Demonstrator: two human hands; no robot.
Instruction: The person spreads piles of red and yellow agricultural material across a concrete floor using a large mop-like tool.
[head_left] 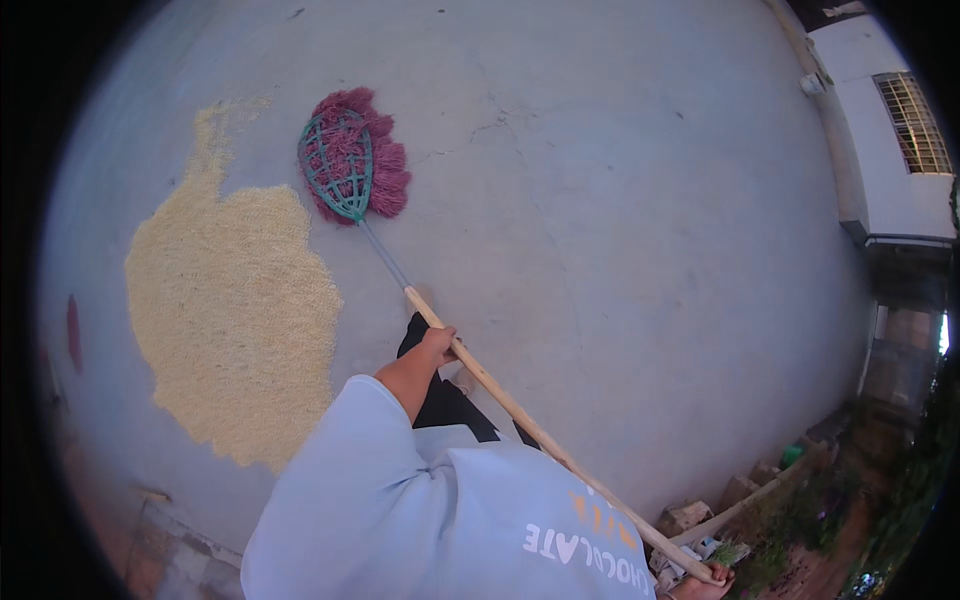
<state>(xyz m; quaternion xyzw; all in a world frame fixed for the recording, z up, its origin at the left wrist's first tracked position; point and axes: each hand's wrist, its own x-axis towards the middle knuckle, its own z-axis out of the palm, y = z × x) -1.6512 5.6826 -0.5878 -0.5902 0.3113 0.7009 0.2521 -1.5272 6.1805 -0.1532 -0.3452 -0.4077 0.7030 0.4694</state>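
Observation:
A long-handled broom [490, 385] runs slantwise from the lower right to the upper middle. Its head has purple-red bristles [388, 165] inside a green plastic cage [338, 165] and rests on the concrete, just right of a spread of pale yellow grain [240, 320]. My left hand [440, 346] is closed around the upper part of the wooden shaft, below the grey metal section. At the lower right, my right hand [712, 582] grips the shaft near its end; part of this hand lies outside the picture edge.
Pale concrete floor [640, 250] stretches right of the broom. A white wall with a barred window [912, 122] stands at the upper right. Stones [686, 518] and plants [780, 545] border the lower right. A thin dark red object [74, 333] lies at the far left.

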